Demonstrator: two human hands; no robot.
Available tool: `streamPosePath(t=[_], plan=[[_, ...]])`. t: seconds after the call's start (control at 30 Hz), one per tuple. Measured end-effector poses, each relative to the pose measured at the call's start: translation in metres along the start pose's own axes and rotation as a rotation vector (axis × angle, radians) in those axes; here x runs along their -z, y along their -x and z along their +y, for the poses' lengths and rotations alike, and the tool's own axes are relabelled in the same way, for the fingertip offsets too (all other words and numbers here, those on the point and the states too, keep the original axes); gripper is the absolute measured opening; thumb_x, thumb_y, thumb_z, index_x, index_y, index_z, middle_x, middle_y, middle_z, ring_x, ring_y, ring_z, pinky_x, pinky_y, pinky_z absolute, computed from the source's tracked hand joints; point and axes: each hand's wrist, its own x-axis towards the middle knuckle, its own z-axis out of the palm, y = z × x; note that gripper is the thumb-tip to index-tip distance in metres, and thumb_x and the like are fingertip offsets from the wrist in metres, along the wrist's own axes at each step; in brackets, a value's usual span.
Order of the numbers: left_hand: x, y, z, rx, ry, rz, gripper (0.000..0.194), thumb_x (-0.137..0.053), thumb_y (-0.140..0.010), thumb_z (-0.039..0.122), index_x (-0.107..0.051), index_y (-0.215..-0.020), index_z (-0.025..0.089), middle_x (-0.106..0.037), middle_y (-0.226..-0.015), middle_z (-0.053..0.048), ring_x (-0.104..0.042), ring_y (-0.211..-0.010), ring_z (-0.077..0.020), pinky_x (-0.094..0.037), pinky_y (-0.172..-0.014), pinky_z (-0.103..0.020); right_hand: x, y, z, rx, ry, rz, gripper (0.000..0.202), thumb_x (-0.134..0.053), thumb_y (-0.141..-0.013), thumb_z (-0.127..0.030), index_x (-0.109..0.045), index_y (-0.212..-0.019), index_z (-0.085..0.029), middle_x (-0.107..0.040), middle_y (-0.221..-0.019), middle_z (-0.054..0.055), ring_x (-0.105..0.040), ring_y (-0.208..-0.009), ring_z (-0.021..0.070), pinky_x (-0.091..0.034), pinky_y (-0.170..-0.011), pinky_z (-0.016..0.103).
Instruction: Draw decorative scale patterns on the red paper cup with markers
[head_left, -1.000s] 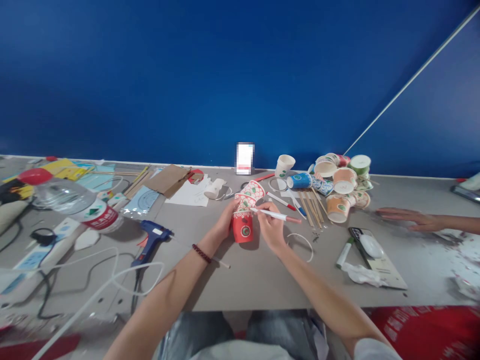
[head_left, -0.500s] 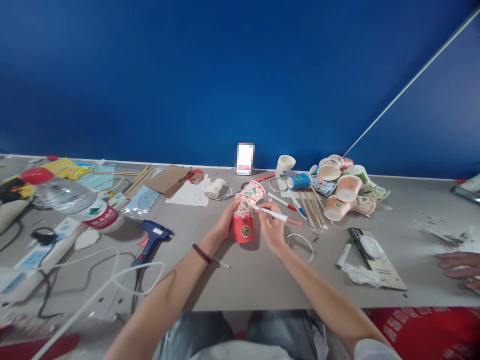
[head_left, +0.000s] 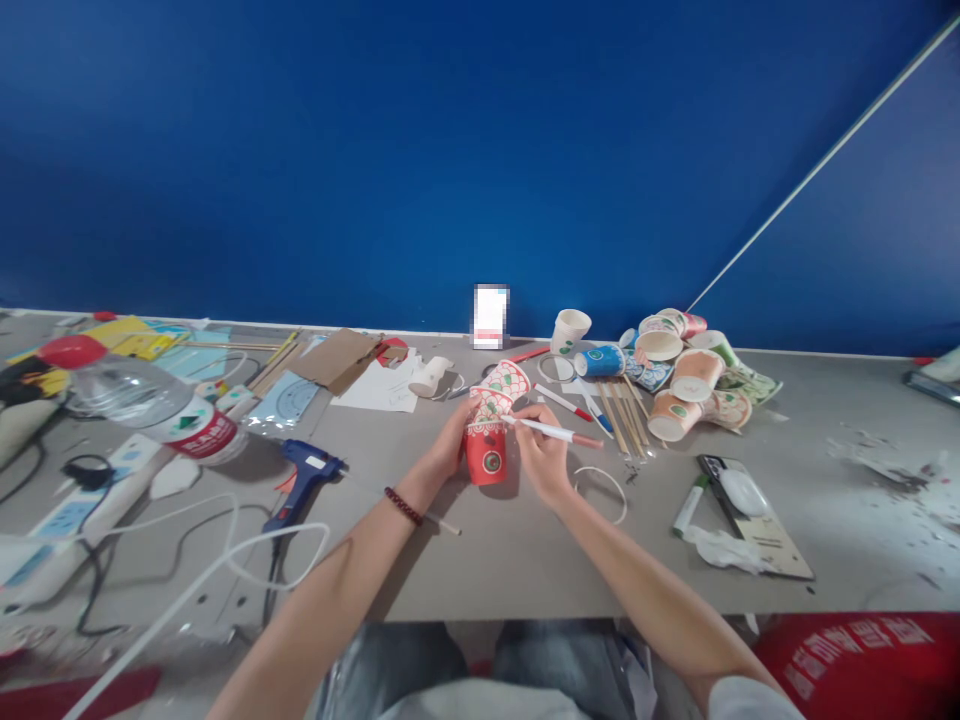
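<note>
My left hand (head_left: 450, 447) is closed around a figure of joined paper cups (head_left: 489, 455), held near the middle of the table. Its front cup is red with a round emblem; the ones behind it carry a red-and-white scale pattern with green marks. Between the fingertips of my right hand (head_left: 543, 452) is a white marker pen (head_left: 553, 430) with a red end. The pen's tip is at the cups' right side; I cannot tell whether it touches them. A thin stick (head_left: 441, 523) lies beneath my left wrist.
Decorated paper cups (head_left: 694, 375) are heaped at the back right, near wooden sticks (head_left: 624, 415). To the left are a blue glue gun (head_left: 304, 480), a large bottle (head_left: 150, 400), a power strip (head_left: 82, 520) and loose cables. A phone (head_left: 731, 490) lies at right.
The other person's hand at the right edge has gone from view, and red cloth below the table edge has shifted. My hands, the cups and the pen have barely moved.
</note>
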Motion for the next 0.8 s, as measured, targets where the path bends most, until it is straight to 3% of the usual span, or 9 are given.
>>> streamPosePath(t=[0.3,0.47,0.63,0.8], plan=[[-0.002,0.000,0.002,-0.009,0.002,0.050,0.029,-0.059,-0.078,0.040,-0.067,-0.084,0.013,-0.070,-0.079,-0.007,-0.063,-0.070,-0.0186,-0.048,-0.070,-0.028,0.000,0.000,-0.003,0.066,0.018,0.062,0.009,-0.052,-0.085,-0.030,-0.056,-0.084,-0.021,-0.058,-0.077,0.001,-0.058,-0.072,0.0162,-0.045,-0.064,0.030],[0.006,-0.008,-0.004,-0.058,-0.002,0.093,0.017,-0.059,-0.075,0.031,-0.064,-0.074,0.015,-0.068,-0.073,-0.004,-0.061,-0.067,-0.0160,-0.047,-0.068,-0.026,0.000,-0.001,-0.002,0.077,0.018,0.079,0.011,-0.052,-0.086,-0.031,-0.056,-0.087,-0.021,-0.058,-0.080,0.001,-0.058,-0.073,0.0162,-0.046,-0.067,0.030],[0.010,-0.010,-0.007,-0.052,0.000,0.092,0.016,-0.059,-0.076,0.030,-0.065,-0.076,0.015,-0.068,-0.074,-0.003,-0.061,-0.066,-0.0151,-0.048,-0.066,-0.025,0.000,0.000,-0.002,0.080,0.034,0.082,0.012,-0.052,-0.087,-0.033,-0.056,-0.087,-0.022,-0.059,-0.081,0.002,-0.058,-0.075,0.0166,-0.047,-0.067,0.031],[0.001,-0.001,-0.001,0.011,0.017,0.025,0.025,-0.063,-0.078,0.039,-0.066,-0.082,0.014,-0.070,-0.078,-0.006,-0.063,-0.066,-0.0163,-0.049,-0.066,-0.027,-0.001,0.002,-0.004,0.088,0.011,0.056,0.013,-0.053,-0.087,-0.034,-0.057,-0.087,-0.022,-0.060,-0.082,0.002,-0.059,-0.078,0.0173,-0.047,-0.069,0.031]])
